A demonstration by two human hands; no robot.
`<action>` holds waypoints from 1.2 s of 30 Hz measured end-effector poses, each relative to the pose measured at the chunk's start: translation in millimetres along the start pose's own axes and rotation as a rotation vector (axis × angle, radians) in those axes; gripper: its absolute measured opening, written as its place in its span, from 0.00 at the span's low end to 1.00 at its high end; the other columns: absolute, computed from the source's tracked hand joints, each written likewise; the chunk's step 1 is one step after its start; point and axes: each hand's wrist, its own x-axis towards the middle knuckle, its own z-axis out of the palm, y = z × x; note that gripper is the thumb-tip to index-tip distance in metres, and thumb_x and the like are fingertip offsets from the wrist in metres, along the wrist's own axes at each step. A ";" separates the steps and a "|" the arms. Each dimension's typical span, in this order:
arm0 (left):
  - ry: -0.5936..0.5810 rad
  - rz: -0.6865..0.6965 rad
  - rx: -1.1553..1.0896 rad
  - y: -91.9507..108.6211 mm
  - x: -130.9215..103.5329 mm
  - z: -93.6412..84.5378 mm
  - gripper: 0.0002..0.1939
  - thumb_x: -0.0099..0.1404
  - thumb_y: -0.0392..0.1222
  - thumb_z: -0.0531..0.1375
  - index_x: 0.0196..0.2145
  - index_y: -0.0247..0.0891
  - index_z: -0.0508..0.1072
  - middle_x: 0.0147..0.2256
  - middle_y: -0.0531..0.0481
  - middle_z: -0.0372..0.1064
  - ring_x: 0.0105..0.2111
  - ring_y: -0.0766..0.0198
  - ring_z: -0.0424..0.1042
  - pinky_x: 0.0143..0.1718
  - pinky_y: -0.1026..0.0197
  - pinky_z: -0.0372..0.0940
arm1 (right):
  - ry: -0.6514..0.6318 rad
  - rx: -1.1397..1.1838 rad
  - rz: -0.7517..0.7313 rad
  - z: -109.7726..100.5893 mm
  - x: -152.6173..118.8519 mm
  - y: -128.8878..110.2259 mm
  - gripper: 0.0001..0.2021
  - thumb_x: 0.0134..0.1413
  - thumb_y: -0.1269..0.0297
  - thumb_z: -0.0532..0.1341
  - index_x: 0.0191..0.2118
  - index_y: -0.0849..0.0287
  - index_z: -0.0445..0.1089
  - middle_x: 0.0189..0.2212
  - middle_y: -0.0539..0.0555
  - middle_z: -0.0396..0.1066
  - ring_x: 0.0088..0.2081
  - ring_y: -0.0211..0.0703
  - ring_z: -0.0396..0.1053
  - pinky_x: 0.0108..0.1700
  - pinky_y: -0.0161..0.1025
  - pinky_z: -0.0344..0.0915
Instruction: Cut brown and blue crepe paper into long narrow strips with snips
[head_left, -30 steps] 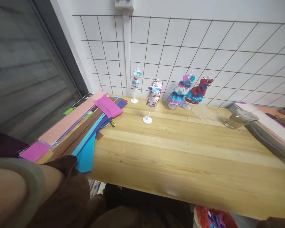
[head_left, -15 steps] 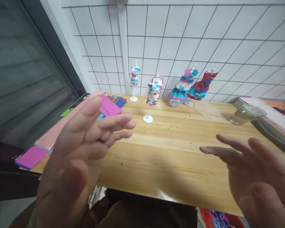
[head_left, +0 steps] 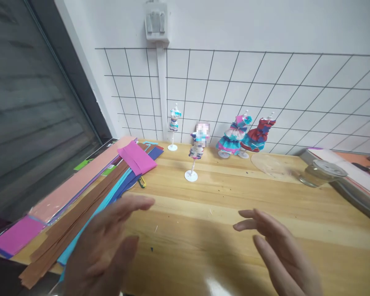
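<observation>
Both bare hands hover over the wooden table (head_left: 203, 213) and hold nothing. On the left, my left hand (head_left: 107, 246) is open, blurred, its fingers pointing right, close to brown paper strips (head_left: 77, 209) and a cyan strip (head_left: 95, 218). Across from it, my right hand (head_left: 280, 250) is open with the fingers apart. Beyond them stands a small dress form (head_left: 196, 152) in a white, blue and pink patterned outfit on a round white base. Another small form (head_left: 174, 121) stands behind it. Farther right are a tiered pink-and-blue dress (head_left: 232, 137) and a red-and-blue dress (head_left: 259, 135).
Folded magenta paper (head_left: 138, 158) lies on the strips, beside a yellow-and-black tool (head_left: 142, 182). At the right sit a lidded clear cup (head_left: 322, 172) and stacked paper (head_left: 348, 168). A gridded white wall (head_left: 228, 90) rises behind; small scraps dot the table.
The view has tilted up, so the wall box and more strips show. My hands appear lower and closer together, with the left turned palm-inward; both remain open.
</observation>
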 end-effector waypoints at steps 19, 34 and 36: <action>-1.052 -0.165 0.386 -105.8 25.7 36.2 0.22 0.62 0.50 0.50 0.52 0.41 0.66 0.51 0.48 0.65 0.50 0.59 0.63 0.51 0.59 0.56 | -0.273 -0.232 0.241 122.8 128.0 139.7 0.23 0.50 0.65 0.55 0.54 0.63 0.60 0.44 0.60 0.65 0.34 0.41 0.67 0.41 0.39 0.63; -0.566 -0.298 1.155 -171.4 67.5 19.2 0.12 0.64 0.42 0.49 0.40 0.34 0.68 0.38 0.39 0.70 0.39 0.54 0.70 0.38 0.56 0.62 | -0.230 -0.148 0.252 127.8 106.1 126.3 0.11 0.51 0.57 0.54 0.35 0.61 0.63 0.25 0.51 0.64 0.26 0.39 0.61 0.29 0.36 0.58; -0.600 -0.277 1.135 -164.3 61.8 21.3 0.11 0.63 0.43 0.51 0.36 0.35 0.69 0.37 0.41 0.70 0.38 0.56 0.70 0.38 0.58 0.62 | -0.318 -0.057 0.210 135.9 96.9 110.7 0.10 0.51 0.57 0.54 0.33 0.60 0.63 0.25 0.51 0.65 0.26 0.38 0.61 0.29 0.36 0.59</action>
